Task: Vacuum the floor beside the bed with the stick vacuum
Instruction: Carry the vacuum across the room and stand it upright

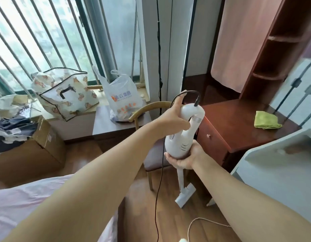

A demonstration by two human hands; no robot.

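- Partly covered by both hands, the white stick vacuum (177,142) stands upright in the middle of the scene, between the chair (149,109) and the red-brown cabinet (226,123).
- The left hand (177,114) is curled round the looped handle at the top; the right hand (184,158) cups the lower end of the body from beneath, fingers wrapped behind it and out of sight.
- Its floor head (185,194) is down at the wooden floor (142,220), right of the pink bed (29,198), whose near end is cut off.
- A black cord (159,189) loops from the handle and runs off the near edge.
- Far left, a cardboard box (48,137) holds crumpled clothes (10,126), partly out of frame.
- The white plastic bag (122,100) holds things too dim to name; the clear storage bag (64,91) shows only bear-print fabric.
- A green cloth (266,119) lies folded on the cabinet.
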